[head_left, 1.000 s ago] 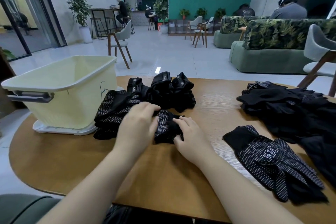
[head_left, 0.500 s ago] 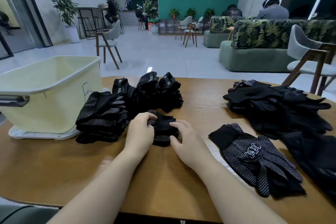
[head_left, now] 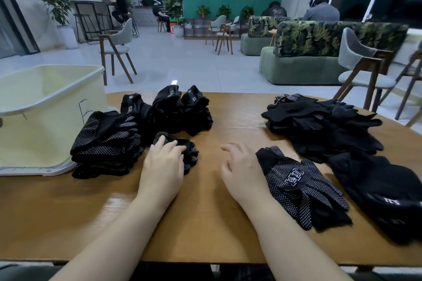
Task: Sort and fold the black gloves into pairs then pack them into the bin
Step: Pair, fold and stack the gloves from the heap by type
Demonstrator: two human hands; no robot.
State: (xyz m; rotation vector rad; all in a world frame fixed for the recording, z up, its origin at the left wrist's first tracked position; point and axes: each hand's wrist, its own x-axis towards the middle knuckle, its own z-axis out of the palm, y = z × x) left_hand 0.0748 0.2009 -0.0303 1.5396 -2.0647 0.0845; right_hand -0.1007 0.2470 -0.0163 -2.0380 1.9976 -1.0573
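A folded glove pair is pressed down, and the next pair waits

The left hand (head_left: 163, 166) presses with relaxed fingers on the small folded black dotted glove bundle (head_left: 182, 153); the right hand (head_left: 242, 166) hovers empty and loosely spread beside the flat black dotted glove pair (head_left: 299, 185). The bundle may unfold if released. Farther left stands the pale yellow plastic bin (head_left: 45, 107).

A folded dotted pair (head_left: 190, 155) lies left of centre. Further left, a stack of folded dotted gloves (head_left: 106, 146) touches the pale yellow bin (head_left: 50, 107) at the frame's left edge. Folded plain pairs (head_left: 178, 109) sit behind. A flat dotted pair (head_left: 296, 182) lies lower right, below a loose heap (head_left: 324, 125).
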